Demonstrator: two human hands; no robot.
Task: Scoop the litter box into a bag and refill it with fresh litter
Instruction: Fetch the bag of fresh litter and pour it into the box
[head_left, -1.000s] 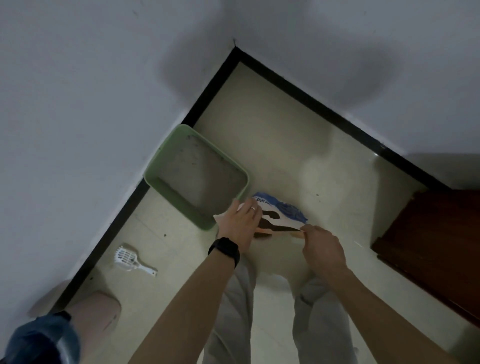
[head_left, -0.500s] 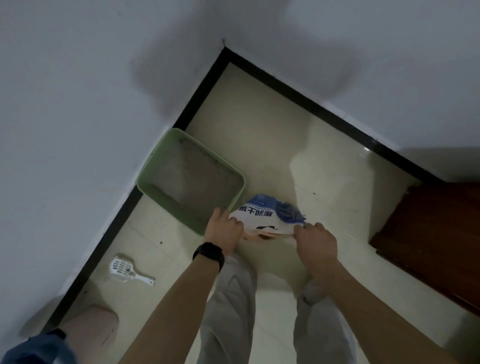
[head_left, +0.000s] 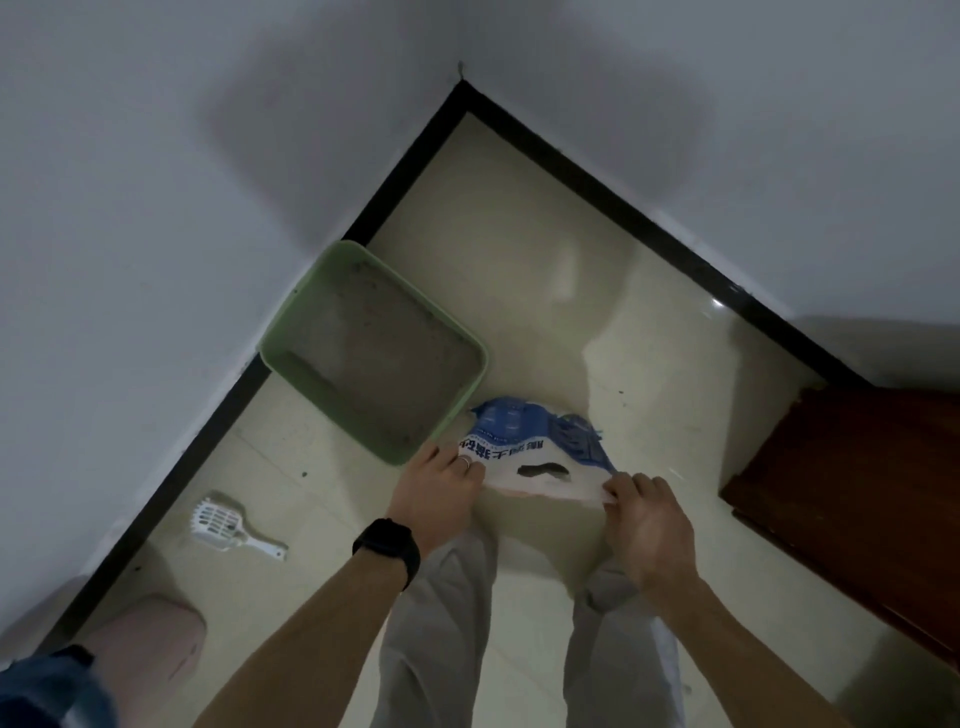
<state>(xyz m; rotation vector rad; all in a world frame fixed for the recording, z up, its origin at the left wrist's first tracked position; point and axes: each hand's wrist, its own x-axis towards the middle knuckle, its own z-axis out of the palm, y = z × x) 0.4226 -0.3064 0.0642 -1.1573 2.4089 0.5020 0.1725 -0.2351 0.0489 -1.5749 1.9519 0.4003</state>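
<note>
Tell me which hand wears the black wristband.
The left hand, gripping the blue-and-white litter bag beside the green litter box; the right hand has a bare wrist.

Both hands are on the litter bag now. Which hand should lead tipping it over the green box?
Left, probably. The left hand grips the litter bag at the end right beside the green litter box. The right hand pinches the far end, better for lifting the bag's tail.

Both hands grip the blue-and-white plastic litter bag (head_left: 535, 457); the green rectangular plastic litter box (head_left: 374, 353) lies beyond-left, the white slotted plastic scoop (head_left: 228, 525) far left.
</note>
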